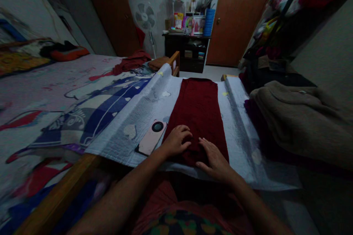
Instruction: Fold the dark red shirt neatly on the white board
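Observation:
A dark red cloth garment (201, 110), folded into a long strip, lies flat on a white and grey patterned sheet (138, 117). My left hand (178, 139) rests on its near left part, fingers somewhat curved and apart, with nothing in them. Across from it, my right hand (213, 158) touches the near right part with fingers stretched out and thumb spread. Between the hands a patch of red cloth shows. A pink phone (151, 137) with a round black camera ring lies face down beside the garment, left of my left hand.
To the left is a bed (68, 77) with a blue checked cloth (110, 106). A grey-brown folded blanket (298, 117) is piled at the right. Farther back stand a white fan (145, 16), a dark cabinet (184, 53) and a wooden door (237, 18).

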Demonstrator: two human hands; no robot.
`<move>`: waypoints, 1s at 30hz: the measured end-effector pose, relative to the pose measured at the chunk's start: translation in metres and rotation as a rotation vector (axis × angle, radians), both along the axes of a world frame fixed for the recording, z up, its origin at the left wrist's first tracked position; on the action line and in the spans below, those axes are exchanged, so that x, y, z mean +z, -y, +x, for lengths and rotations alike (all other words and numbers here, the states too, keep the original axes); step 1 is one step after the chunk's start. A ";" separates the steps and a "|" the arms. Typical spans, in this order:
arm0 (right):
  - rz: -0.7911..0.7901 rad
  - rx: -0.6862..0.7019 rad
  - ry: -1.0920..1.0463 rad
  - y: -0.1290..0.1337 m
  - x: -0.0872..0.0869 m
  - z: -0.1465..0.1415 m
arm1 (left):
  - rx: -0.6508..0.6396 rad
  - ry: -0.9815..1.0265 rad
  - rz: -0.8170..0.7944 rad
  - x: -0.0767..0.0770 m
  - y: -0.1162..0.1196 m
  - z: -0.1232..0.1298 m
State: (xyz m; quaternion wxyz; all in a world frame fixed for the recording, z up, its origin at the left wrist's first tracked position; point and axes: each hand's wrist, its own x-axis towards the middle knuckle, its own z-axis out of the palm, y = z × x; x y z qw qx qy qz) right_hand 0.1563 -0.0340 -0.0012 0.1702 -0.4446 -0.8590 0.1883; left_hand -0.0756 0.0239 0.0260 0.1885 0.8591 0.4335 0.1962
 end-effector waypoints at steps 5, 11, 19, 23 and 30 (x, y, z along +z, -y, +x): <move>-0.067 0.108 0.015 -0.004 0.004 0.007 | -0.203 -0.047 -0.122 0.015 0.023 0.007; -0.109 0.101 0.060 -0.007 0.008 0.006 | -0.185 -0.207 -0.116 0.012 0.027 0.008; -0.086 0.068 0.034 -0.012 0.020 0.001 | -0.156 -0.282 -0.080 0.016 0.033 0.014; -0.119 0.045 0.040 -0.018 0.032 -0.003 | -0.149 -0.237 -0.092 0.015 0.034 0.014; -0.157 -0.006 0.053 -0.024 0.040 -0.006 | -0.178 -0.124 -0.130 0.008 0.039 0.000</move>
